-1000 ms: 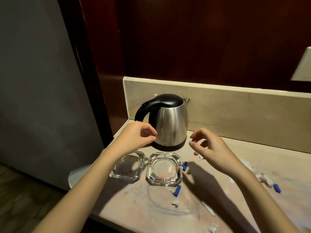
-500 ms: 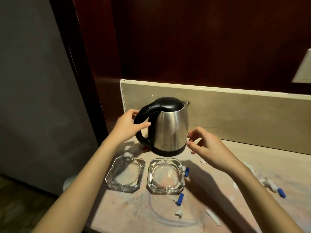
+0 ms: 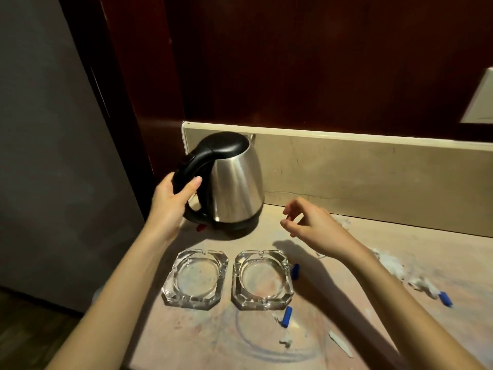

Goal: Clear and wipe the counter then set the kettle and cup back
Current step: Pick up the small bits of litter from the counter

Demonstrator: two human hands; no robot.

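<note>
A steel kettle (image 3: pixel 234 182) with a black lid and handle stands at the back left of the beige counter (image 3: pixel 346 263), tilted to the left. My left hand (image 3: pixel 170 198) grips its black handle. My right hand (image 3: pixel 309 222) hovers to the right of the kettle with loosely curled fingers, holding nothing. Two square glass ashtrays (image 3: pixel 196 280) (image 3: pixel 262 280) sit side by side in front of the kettle. No cup is in view.
White paper scraps (image 3: pixel 394 265) and small blue pieces (image 3: pixel 286 316) (image 3: pixel 445 299) (image 3: pixel 295 271) lie scattered on the counter's right and front. A stone backsplash (image 3: pixel 360 169) runs behind. The counter's left edge drops off beside a grey wall (image 3: pixel 53 156).
My left hand went from beside the kettle to gripping its handle, and the kettle has tipped to the left. My right hand drew away to the right.
</note>
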